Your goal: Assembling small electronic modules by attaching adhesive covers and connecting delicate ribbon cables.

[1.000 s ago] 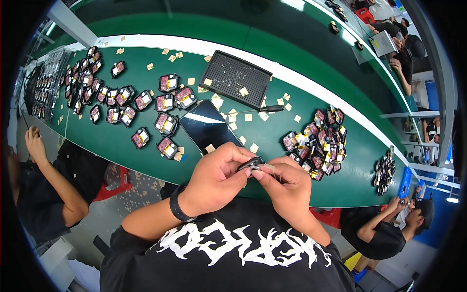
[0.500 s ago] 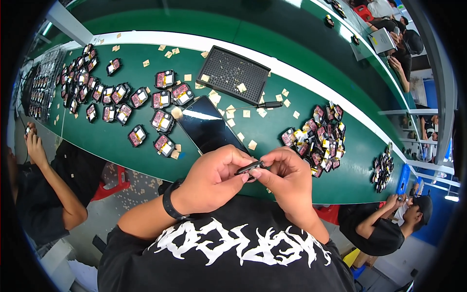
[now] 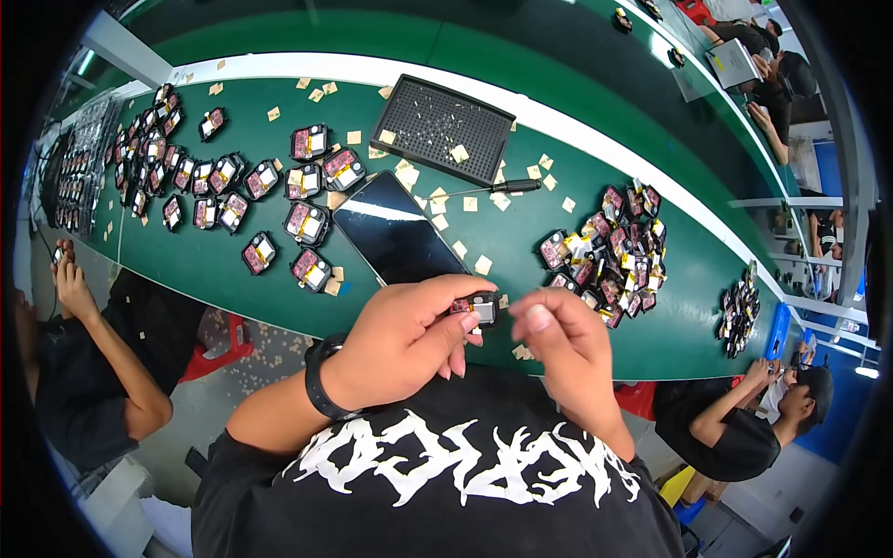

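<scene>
My left hand, a dark band on its wrist, grips a small black watch-like device housing between thumb and fingers. Its open face, with a red circuit board and a pale part, is turned up. Just to the right, apart from the housing, is my right hand. Its thumb and forefinger are drawn together and slightly blurred; whatever may be between them cannot be made out. Beyond my left hand a black tablet-like slab lies slanted on the green table.
Similar housings lie in a loose group to the left and a heap to the right. A black perforated tray, a screwdriver and scattered tan squares are farther back. Co-workers sit at both sides, one person's arm at left.
Both hands were together on the housing, which showed edge-on. Now the right hand has let go and moved right, while the left has the housing tilted with its inside up.
</scene>
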The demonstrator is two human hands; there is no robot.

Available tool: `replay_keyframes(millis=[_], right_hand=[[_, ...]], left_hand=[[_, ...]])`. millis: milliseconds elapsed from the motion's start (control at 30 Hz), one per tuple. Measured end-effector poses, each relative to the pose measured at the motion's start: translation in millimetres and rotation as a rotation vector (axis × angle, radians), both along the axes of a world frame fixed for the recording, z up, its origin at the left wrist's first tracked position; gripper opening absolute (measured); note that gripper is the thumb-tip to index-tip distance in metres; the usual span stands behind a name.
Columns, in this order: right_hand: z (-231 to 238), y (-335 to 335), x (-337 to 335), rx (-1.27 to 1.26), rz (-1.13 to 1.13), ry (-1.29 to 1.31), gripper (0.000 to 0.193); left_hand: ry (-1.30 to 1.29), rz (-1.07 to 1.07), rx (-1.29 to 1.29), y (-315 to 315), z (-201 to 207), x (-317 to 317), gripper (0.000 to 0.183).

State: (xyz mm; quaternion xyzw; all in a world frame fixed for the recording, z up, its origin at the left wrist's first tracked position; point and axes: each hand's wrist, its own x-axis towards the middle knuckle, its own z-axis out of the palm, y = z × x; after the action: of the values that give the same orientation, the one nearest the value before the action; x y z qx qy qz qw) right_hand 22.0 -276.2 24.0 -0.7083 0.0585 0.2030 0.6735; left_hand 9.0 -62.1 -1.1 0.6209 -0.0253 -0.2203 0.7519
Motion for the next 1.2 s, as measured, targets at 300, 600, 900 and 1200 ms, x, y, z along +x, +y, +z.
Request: replay_keyframes(millis=[300,600,900,1200], right_hand=[[5.7,-41.4,0.9,-0.315,0.475,-0.66,0.029],[31.5,-32.4,-1.0,-0.573,0.54,-1.061,0.033],[50.6,-26.0,5.6,-0.772,0.601,-1.334,0.03],[50.7,-20.9,10.9,-0.697,0.711,-1.333,0.027]], left_hand=[[0.024,-0.046,-0.118,14.7,26.0,0.8,0.048],[-0.221,-0.107,0.041,13.8,37.7,-6.0,0.054],[-0.157,-0.121,0.017,14.4,40.7,-9.4,0.054],[0.076,-0.154,-0.124,14.1,42.7,-9.4,0.055]])
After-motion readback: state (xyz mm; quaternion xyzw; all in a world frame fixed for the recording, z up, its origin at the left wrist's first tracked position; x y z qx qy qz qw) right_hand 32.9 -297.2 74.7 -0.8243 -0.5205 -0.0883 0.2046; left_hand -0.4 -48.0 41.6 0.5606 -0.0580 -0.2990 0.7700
